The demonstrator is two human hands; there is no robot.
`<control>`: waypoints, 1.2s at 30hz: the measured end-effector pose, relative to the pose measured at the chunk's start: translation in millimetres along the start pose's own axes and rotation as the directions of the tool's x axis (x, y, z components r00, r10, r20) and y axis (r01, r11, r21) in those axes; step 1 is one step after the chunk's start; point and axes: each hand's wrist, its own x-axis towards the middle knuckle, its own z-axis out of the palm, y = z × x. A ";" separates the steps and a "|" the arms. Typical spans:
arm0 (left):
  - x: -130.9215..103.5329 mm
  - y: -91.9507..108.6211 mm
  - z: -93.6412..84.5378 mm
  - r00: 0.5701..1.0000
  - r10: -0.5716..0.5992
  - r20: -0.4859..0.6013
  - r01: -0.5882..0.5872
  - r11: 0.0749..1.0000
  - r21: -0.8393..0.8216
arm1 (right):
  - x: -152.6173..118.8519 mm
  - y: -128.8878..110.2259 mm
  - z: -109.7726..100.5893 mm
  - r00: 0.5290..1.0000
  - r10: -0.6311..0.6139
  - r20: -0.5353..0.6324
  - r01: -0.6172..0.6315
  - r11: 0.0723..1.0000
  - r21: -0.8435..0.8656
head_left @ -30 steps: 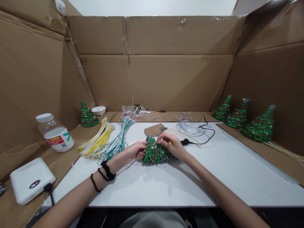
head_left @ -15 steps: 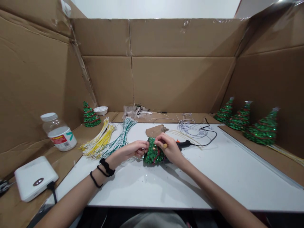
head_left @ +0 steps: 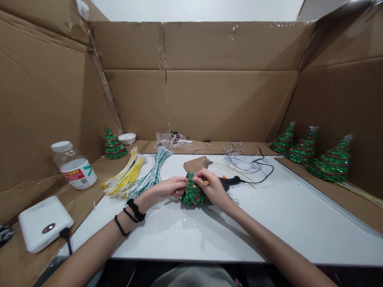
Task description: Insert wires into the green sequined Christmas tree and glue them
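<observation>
Green tinsel Christmas tree (head_left: 192,197): left hand (head_left: 172,187) grips its edge; right hand (head_left: 213,187) pinches tan-ended stick (head_left: 205,183), whose slip could damage it.

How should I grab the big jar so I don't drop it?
Hold the jar round its body, probably from the right, the table side. It stands lid-up, its round side is easy to wrap, and cardboard rises on its left. Avoid the lid; it might turn.

My white table (head_left: 167,243) carries 2 bundles at left, 1 yellow (head_left: 127,181) and 1 green (head_left: 155,169), plus a brown card (head_left: 193,164), black corded tool (head_left: 232,180) and tangled white wire (head_left: 235,160) farther right.
</observation>
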 end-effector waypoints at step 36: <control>3.0 -4.0 -9.8 0.998 -0.035 0.055 0.039 0.997 -0.061 | 4.0 3.7 -8.8 0.990 0.119 0.080 -0.117 0.993 -0.027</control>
